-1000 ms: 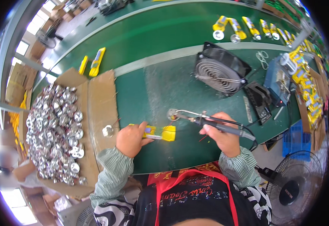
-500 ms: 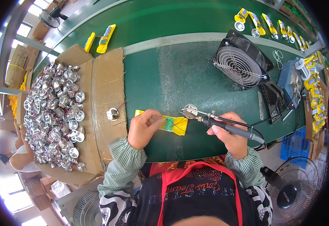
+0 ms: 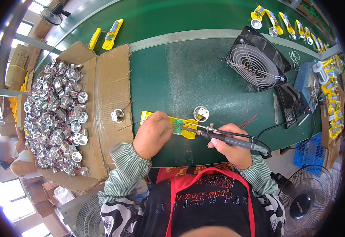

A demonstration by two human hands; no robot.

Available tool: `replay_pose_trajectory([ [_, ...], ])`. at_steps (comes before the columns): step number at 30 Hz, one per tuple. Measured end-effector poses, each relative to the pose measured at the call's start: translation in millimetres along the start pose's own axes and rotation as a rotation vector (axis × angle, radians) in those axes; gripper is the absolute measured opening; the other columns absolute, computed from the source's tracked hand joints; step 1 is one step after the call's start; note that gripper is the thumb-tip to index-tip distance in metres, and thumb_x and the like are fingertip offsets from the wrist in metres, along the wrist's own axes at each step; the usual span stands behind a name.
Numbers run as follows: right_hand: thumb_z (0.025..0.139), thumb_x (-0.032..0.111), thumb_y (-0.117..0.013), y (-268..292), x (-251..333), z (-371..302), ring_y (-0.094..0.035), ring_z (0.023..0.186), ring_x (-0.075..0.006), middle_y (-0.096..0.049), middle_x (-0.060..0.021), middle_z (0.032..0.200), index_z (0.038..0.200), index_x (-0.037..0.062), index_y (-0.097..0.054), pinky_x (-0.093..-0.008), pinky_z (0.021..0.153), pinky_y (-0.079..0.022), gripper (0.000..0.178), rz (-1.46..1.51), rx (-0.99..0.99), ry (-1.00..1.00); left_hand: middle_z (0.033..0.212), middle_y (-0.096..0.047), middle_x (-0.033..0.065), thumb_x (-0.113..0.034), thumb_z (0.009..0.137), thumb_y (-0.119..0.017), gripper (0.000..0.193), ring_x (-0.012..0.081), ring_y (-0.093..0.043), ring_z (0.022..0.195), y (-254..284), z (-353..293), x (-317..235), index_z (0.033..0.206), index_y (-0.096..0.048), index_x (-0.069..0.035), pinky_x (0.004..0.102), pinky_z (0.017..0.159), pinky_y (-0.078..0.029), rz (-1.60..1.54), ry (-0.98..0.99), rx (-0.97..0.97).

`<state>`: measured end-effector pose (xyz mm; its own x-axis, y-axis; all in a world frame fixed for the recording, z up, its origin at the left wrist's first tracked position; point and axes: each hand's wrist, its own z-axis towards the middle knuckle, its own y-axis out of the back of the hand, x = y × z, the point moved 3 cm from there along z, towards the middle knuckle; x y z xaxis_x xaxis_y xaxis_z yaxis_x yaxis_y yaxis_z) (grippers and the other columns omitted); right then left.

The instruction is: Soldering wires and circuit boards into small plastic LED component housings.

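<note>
So our right hand (image 3: pixel 237 148) is wrapped around the grey handle of a soldering iron (image 3: pixel 241 144), fingers closed on it, with the tip pointing to 9 o'clock at the green circuit board (image 3: pixel 178 125). That board sits in the yellow casing (image 3: pixel 190 133), flat on the tabletop (image 3: pixel 160 152) around 12 o'clock from our apron. Our left hand (image 3: pixel 153 134) covers the casing's middle at 8 o'clock from the board, fingers bent and bunched together; can't tell if they're pinching anything. A silver reflector cup (image 3: pixel 201 113) lies at 2 o'clock from the board.
</note>
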<state>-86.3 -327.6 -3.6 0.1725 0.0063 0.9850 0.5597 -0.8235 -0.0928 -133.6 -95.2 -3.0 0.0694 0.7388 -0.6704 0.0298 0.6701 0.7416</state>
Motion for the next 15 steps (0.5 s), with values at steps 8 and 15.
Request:
replay_pose_trajectory([
  [8, 0.081, 0.001, -0.061, -5, -5, 5, -0.065, 0.072, -0.0160, -0.065, -0.0120, 0.079, 0.092, -0.0042, -0.053, -0.0275, 0.066, -0.053, 0.014, -0.029, 0.019, -0.025, 0.094, -0.056, 0.0120, -0.003, 0.072, -0.063, 0.007, 0.0295, -0.058, 0.079, 6, 10, -3, 0.077, -0.059, 0.000, 0.0354, 0.070, -0.048, 0.067, -0.065, 0.158],
  [15, 0.081, 0.002, -0.061, -7, -7, 9, -0.065, 0.072, -0.0152, -0.066, -0.0111, 0.078, 0.091, -0.0033, -0.054, -0.0271, 0.066, -0.053, 0.013, -0.024, 0.025, -0.039, 0.094, -0.056, 0.0110, -0.005, 0.074, -0.063, 0.006, 0.0282, -0.058, 0.079, 7, 12, -1, 0.077, -0.060, -0.001, 0.0352, 0.071, -0.048, 0.113, -0.074, 0.207],
])
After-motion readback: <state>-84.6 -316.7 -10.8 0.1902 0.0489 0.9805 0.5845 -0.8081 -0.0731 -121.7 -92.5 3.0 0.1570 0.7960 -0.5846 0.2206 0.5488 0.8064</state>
